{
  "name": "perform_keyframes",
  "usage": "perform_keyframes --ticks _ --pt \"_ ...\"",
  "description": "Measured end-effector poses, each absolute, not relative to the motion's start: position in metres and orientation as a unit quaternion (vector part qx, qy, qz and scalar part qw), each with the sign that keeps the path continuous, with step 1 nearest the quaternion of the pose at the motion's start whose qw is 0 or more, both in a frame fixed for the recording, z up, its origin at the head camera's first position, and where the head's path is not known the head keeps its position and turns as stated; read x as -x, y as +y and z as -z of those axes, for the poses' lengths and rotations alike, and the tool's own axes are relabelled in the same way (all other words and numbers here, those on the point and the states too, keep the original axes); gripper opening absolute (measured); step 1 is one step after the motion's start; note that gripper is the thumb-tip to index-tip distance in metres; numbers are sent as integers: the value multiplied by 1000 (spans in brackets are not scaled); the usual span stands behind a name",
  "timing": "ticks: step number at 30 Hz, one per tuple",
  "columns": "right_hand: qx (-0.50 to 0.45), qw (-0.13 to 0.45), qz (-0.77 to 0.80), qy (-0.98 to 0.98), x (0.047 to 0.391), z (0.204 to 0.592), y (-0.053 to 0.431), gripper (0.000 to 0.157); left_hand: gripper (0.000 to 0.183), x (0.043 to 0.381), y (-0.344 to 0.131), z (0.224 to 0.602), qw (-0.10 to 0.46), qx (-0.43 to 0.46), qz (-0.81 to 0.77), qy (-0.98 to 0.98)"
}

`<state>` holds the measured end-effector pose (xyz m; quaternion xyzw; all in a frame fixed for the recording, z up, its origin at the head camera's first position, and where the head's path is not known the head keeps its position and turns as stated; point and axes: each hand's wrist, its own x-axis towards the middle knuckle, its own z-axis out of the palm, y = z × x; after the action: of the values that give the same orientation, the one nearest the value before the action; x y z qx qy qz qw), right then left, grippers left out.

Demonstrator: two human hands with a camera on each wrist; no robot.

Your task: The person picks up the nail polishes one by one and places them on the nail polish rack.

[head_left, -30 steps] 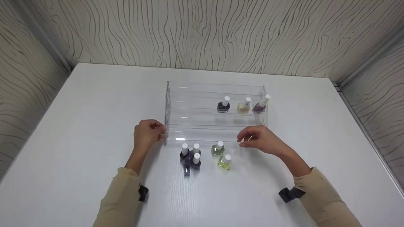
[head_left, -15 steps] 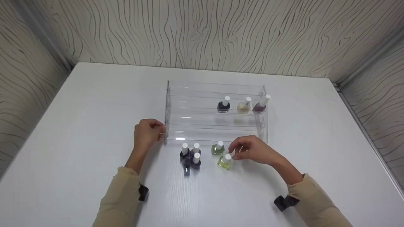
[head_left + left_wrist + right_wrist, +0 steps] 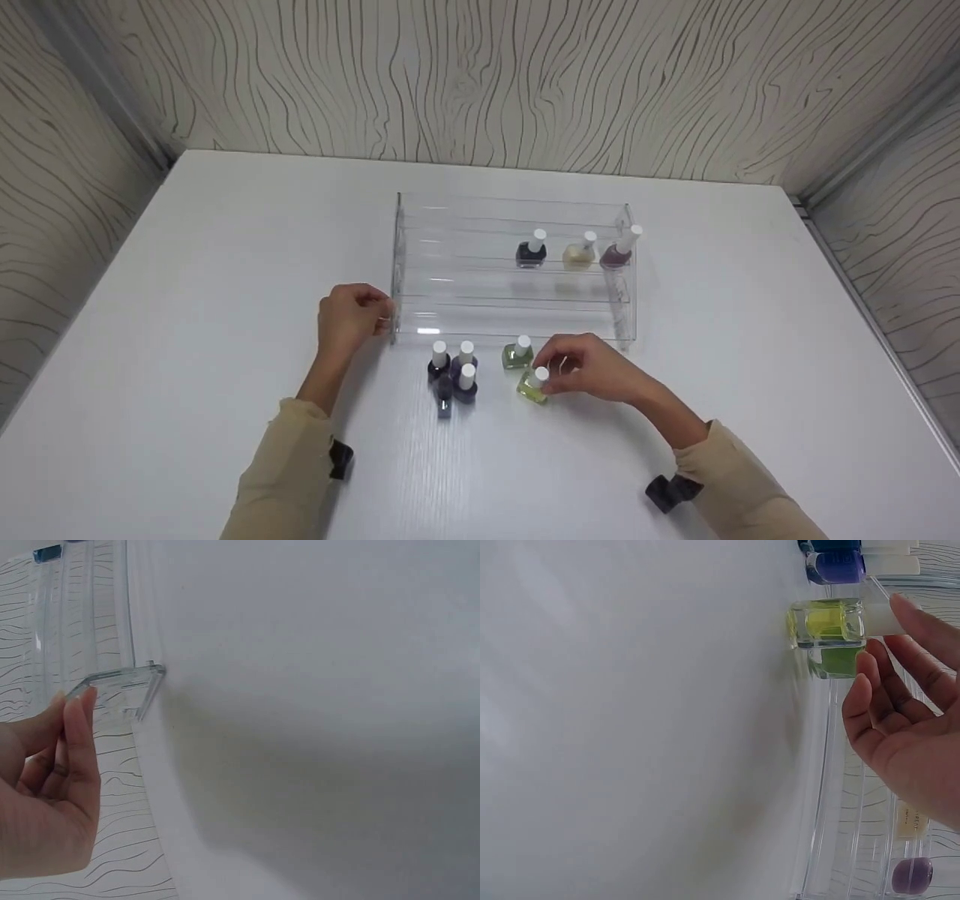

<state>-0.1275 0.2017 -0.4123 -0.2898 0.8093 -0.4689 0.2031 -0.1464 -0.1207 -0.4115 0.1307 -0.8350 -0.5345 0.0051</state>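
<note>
A clear acrylic tiered rack (image 3: 495,309) stands on the white table. My left hand (image 3: 349,319) pinches the edge of its left side panel (image 3: 124,676). In front of the rack, my right hand (image 3: 589,367) has thumb and fingers at the white cap of a yellow nail polish bottle (image 3: 826,621), pinching it. This bottle stands upright on the table. Right behind it is a green nail polish bottle (image 3: 516,357), partly covered by the yellow one in the right wrist view. Several dark blue and purple nail polish bottles (image 3: 465,390) cluster to the left.
On an upper tier of the rack, toward the right, sit a dark nail polish bottle (image 3: 531,255), a cream one (image 3: 578,257) and a mauve one (image 3: 616,257). Wood-grain patterned panels (image 3: 465,82) rise behind the table and at both sides.
My right hand has moved left and toward me, from the rack's front right to the yellow bottle, and now takes its cap. The left hand stays at the rack.
</note>
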Motion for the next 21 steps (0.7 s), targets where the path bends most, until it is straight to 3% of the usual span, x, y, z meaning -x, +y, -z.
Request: perform_keyframes --ticks 12,21 --pt "334 189 483 787 129 418 205 17 4 145 -120 410 9 -132 533 -836" --pt "306 195 473 803 128 417 204 20 4 146 -120 412 6 -139 537 -832"
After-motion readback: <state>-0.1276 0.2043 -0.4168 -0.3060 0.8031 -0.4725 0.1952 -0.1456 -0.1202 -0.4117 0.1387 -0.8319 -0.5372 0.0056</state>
